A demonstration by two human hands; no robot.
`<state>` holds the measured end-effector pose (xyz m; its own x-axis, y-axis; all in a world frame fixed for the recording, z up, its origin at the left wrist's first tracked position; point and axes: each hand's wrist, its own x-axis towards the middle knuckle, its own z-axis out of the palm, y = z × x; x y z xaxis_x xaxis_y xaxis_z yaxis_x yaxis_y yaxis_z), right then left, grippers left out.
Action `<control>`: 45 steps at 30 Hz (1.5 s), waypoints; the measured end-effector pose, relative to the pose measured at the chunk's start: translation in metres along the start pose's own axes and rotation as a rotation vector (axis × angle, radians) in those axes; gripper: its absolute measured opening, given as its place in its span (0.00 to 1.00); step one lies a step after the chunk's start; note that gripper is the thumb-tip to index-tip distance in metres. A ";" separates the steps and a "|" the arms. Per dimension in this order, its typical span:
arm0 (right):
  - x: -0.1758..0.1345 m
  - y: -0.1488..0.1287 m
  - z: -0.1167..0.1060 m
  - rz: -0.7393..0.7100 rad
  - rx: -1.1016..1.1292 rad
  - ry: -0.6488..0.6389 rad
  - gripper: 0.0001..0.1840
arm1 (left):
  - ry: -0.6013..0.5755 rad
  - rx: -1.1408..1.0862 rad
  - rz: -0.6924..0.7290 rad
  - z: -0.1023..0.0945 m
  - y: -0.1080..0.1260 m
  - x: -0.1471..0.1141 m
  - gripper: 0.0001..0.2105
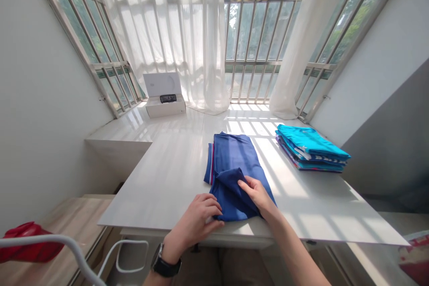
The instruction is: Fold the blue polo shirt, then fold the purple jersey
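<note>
A dark blue shirt lies partly folded on the white table, with a white-and-red striped trim showing along its left side. My right hand pinches a raised flap of the near part between thumb and fingers. At the near left corner, my left hand has its fingers curled round the cloth's edge, with the thumb below. The flap forms a loose, shaded hollow between the two hands. A watch with a black strap is on my left wrist.
Folded clothes, bright turquoise on top, are stacked at the right. An open white box with a black device on it stands by the curtained window. The white table ends close in front of me. A red item is lower left.
</note>
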<state>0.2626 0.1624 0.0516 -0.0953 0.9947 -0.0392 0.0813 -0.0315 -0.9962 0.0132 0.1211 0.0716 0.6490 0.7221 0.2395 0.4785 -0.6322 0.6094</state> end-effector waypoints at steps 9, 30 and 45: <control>-0.021 -0.025 0.007 -0.327 -0.431 0.153 0.14 | 0.149 -0.035 -0.287 0.007 -0.026 0.052 0.04; -0.072 -0.006 0.020 -0.508 -0.841 -0.121 0.20 | 0.316 0.331 -0.085 0.029 0.007 0.034 0.15; -0.078 0.071 -0.002 -0.597 -1.298 0.080 0.40 | 0.044 0.522 -0.199 0.017 -0.008 0.006 0.22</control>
<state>0.2779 0.0830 -0.0163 -0.3860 0.8308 0.4009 0.8874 0.4532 -0.0847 0.0235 0.1259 0.0554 0.4966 0.8455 0.1966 0.8256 -0.5299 0.1938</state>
